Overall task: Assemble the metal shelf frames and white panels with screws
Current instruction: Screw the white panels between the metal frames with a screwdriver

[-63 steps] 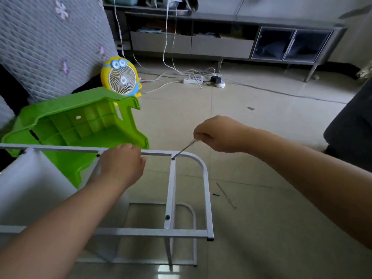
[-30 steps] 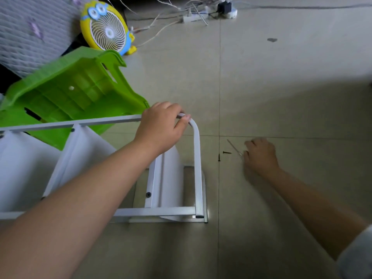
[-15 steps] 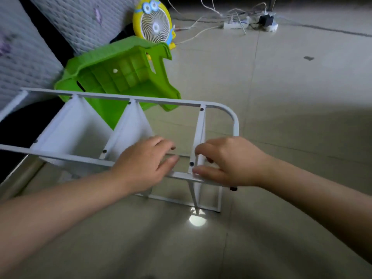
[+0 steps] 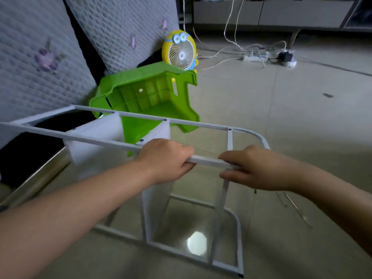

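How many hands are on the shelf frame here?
2. The left hand grips the near rail of the metal frame; the right hand holds it just right of that.

Green stool (image 4: 153,93) tipped beside yellow fan (image 4: 179,52), power strip (image 4: 255,56) beyond

The single view comes from a wide-angle camera on the person's head, facing forward and down over the floor (image 4: 281,117). Both forearms enter from the bottom edge. The left hand (image 4: 167,160) and right hand (image 4: 255,168), gripping the shelf frame (image 4: 207,160), sit near mid-picture, close to the lens. Beyond them the green stool (image 4: 151,93), the fan (image 4: 180,53) and the power strip (image 4: 255,57) lie farther off, with the low cabinet (image 4: 281,11) at the top edge. Straight rails bow toward the picture's edges.
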`<state>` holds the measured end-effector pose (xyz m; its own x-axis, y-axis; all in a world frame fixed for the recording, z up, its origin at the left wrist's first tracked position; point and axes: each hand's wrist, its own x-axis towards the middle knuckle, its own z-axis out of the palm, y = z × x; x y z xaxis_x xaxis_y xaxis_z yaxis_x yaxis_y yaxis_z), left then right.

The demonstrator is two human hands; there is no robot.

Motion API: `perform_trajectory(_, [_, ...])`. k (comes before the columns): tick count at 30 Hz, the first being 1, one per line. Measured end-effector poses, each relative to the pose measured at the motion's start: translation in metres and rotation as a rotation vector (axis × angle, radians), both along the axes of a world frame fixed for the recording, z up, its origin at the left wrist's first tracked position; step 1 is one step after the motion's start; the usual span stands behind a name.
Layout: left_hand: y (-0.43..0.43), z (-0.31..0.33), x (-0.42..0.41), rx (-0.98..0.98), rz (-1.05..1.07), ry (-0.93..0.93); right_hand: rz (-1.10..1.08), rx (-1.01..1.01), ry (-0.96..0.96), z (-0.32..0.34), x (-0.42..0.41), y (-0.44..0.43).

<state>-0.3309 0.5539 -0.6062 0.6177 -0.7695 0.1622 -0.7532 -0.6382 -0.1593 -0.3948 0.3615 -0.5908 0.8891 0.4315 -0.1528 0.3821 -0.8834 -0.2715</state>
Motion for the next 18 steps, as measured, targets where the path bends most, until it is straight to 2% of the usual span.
perform_trajectory(3, [-0.022, 0.003, 0.031, 0.110, 0.178, 0.075, -0.120, -0.068, -0.105, 0.007, 0.034, -0.019])
perform_trajectory(10, [-0.032, -0.025, 0.080, 0.048, 0.287, 0.023, -0.431, -0.179, -0.395, -0.036, 0.106, -0.017])
perform_trajectory(14, [-0.028, -0.036, 0.097, 0.040, 0.312, 0.074, -0.557, -0.117, -0.325, -0.063, 0.140, -0.019])
perform_trajectory(18, [-0.019, -0.051, 0.087, 0.157, 0.303, 0.131, -0.625, -0.068, -0.157, -0.096, 0.156, -0.033])
